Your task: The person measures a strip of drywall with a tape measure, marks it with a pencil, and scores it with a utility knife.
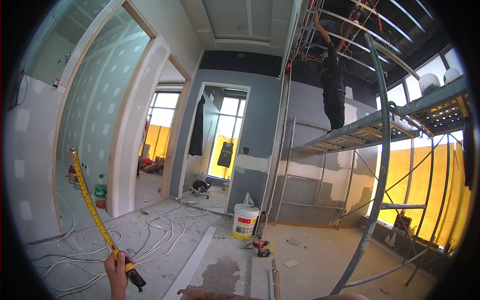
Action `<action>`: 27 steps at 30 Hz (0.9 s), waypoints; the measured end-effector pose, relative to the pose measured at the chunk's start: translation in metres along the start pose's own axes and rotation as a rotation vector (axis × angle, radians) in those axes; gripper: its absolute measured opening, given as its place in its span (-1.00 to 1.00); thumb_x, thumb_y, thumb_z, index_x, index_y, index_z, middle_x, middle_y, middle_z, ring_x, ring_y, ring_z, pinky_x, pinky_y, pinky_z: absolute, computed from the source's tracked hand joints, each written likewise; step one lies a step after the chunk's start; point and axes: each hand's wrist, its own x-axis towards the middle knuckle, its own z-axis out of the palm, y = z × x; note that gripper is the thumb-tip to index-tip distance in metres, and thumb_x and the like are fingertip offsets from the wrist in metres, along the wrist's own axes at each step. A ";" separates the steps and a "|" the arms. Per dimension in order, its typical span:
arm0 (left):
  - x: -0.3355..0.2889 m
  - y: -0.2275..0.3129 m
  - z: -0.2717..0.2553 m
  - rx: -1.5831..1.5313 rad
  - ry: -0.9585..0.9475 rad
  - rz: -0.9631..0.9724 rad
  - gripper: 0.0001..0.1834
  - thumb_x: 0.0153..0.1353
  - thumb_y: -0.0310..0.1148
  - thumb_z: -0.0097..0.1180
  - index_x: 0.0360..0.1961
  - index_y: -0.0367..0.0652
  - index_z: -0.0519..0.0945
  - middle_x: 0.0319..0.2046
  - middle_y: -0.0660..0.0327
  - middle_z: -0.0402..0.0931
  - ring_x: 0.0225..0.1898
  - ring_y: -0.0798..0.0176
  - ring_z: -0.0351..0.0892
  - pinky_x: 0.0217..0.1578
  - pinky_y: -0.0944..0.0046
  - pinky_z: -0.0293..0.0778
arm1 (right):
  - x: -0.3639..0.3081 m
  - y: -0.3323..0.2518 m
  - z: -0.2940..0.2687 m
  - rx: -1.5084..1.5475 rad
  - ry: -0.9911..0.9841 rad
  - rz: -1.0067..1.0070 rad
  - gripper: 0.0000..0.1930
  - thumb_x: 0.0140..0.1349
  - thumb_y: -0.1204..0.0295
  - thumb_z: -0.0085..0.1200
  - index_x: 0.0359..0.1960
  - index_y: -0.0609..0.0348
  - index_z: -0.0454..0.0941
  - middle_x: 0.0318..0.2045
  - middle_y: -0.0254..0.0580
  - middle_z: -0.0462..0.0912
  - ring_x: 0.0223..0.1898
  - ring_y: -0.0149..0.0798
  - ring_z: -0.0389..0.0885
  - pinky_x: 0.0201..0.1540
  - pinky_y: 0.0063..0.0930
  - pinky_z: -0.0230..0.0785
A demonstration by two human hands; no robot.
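Note:
My left hand (116,274) grips a tape measure (134,275), black and yellow, at the lower left. Its yellow blade (93,205) stands out upward and curves to the left, the tip raised in front of the green wall panel. At the bottom edge lies my right hand (192,294), only partly in view, with a finger stretched out to the left. That fingertip is by the lower end of a long white strip (197,256) on the floor; whether they touch cannot be made out.
White cables (165,227) loop over the floor. A white bucket (245,221) stands by the wall corner, a red drill (262,248) beside it. Right stands a scaffold (384,125), a person (333,82) on its platform reaching up. Doorways open at left and middle.

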 end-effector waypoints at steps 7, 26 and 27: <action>-0.001 -0.001 -0.002 -0.012 0.014 -0.033 -0.65 0.39 -0.23 -0.06 -0.43 -0.30 0.50 -0.64 0.20 0.47 -0.61 0.37 0.52 -0.58 0.43 0.40 | -0.009 -0.023 -0.018 0.001 -0.076 0.054 -0.36 0.03 0.02 0.15 0.21 -0.24 0.37 -0.52 -0.18 0.67 -0.62 -0.26 0.59 -0.52 -0.32 0.53; -0.001 -0.005 -0.001 -0.043 0.009 -0.016 -0.66 0.39 -0.24 -0.06 -0.44 -0.29 0.50 -0.63 0.22 0.47 -0.61 0.40 0.51 -0.58 0.43 0.39 | -0.020 -0.041 -0.035 0.137 -0.156 0.105 -0.36 0.04 0.01 0.17 0.21 -0.22 0.37 -0.53 -0.23 0.66 -0.62 -0.29 0.58 -0.54 -0.34 0.51; -0.001 -0.004 0.000 -0.039 -0.005 -0.017 -0.66 0.39 -0.25 -0.06 -0.44 -0.29 0.50 -0.63 0.22 0.47 -0.60 0.40 0.51 -0.57 0.43 0.39 | -0.020 -0.037 -0.034 0.145 -0.158 0.111 -0.36 0.04 0.01 0.17 0.21 -0.23 0.37 -0.53 -0.23 0.66 -0.63 -0.29 0.58 -0.54 -0.34 0.51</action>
